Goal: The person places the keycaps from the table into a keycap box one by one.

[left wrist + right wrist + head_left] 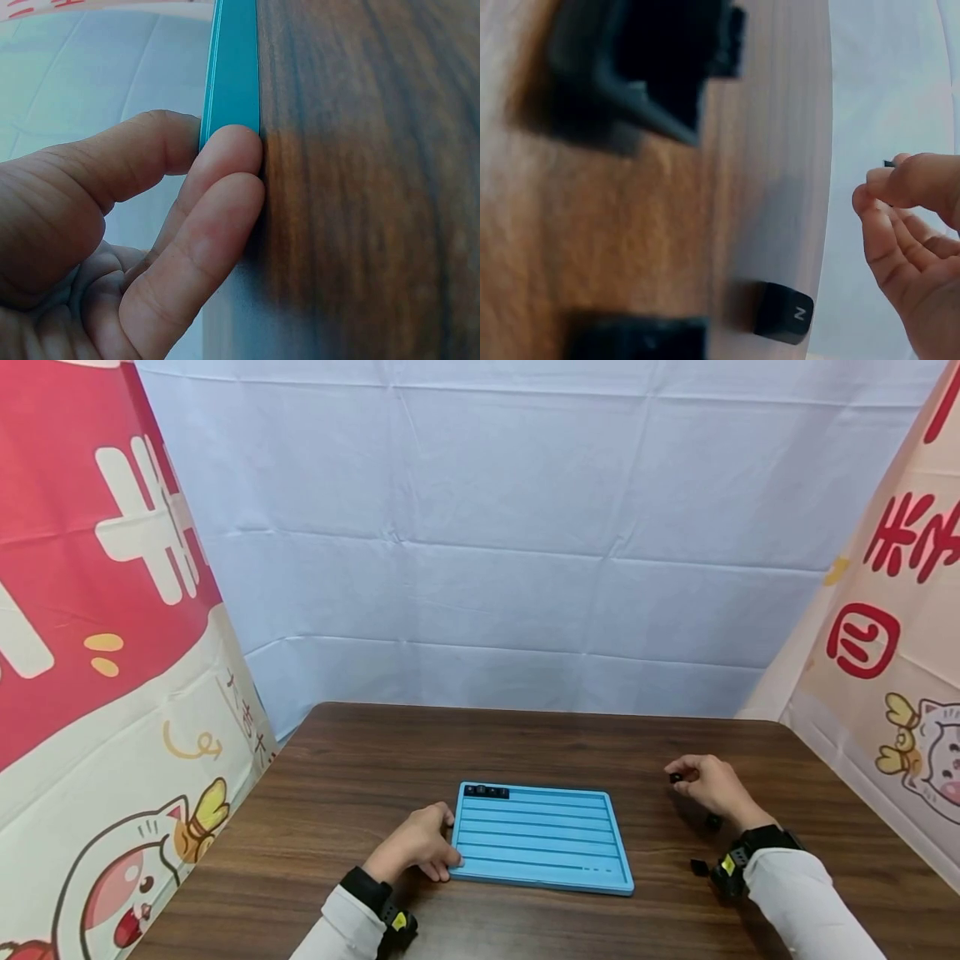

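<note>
One half-curled left hand point(422, 843) grips near-left corner of light-blue rectangular plastic tray point(540, 831); square black plastic keycaps point(486, 792) line tray's far-left corner; right of tray, right hand point(712, 789), fingertips nearly together, pinches small black keycap point(676, 777). Likely carrying step; next move calls for steady pinch.

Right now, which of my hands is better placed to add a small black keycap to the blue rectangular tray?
Probably your right hand: it pinches a small black piece, likely a keycap, while your left hand grips the blue tray.
</note>
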The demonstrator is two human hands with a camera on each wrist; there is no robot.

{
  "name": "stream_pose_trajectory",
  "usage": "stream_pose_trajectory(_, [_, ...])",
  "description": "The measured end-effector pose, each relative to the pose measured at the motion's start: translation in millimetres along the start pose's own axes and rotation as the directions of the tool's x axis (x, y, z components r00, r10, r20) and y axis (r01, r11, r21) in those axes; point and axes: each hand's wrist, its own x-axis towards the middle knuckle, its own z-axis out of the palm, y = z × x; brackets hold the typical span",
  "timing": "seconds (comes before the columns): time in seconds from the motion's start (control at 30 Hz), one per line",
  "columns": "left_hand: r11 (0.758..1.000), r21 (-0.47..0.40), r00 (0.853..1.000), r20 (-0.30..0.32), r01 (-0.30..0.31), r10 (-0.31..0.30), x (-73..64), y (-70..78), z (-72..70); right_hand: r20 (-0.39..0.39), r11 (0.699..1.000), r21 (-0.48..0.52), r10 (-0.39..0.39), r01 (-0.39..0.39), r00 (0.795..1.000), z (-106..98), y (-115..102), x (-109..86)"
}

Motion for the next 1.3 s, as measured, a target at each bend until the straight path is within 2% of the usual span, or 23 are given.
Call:
stream_pose_trajectory(0.3, [1.000,0.001,1.000,-0.002,0.009,-0.009,2.6,-1.8,-0.6,-0.038,0.999,0.039,0.010,-0.009,0.999,7.5,-0.4,-1.4])
stream_pose_trajectory(0.6, [1.000,-0.003,1.000,-0.003,0.017,-0.017,4.0,-2.2,-0.4,0.007,0.989,0.130,0.067,-0.067,0.998,9.4,-1.1,-1.3])
stream_pose_trajectory(0.87, [1.000,-0.007,1.000,0.000,0.010,-0.010,3.8,-3.0,-0.6,0.013,0.977,0.208,0.048,-0.050,0.999,13.5,-2.1,0.5])
stream_pose_trajectory(1.13, [1.000,-0.007,1.000,-0.002,0.011,-0.011,5.3,-4.3,0.1,0.047,0.952,0.269,0.141,-0.148,0.989,14.9,-5.1,-1.3])
stream_pose_trajectory(1.3, [1.000,-0.006,1.000,-0.002,0.009,-0.009,5.3,-4.2,0.2,0.063,0.943,0.299,0.132,-0.145,0.989,15.7,-5.3,-1.5])
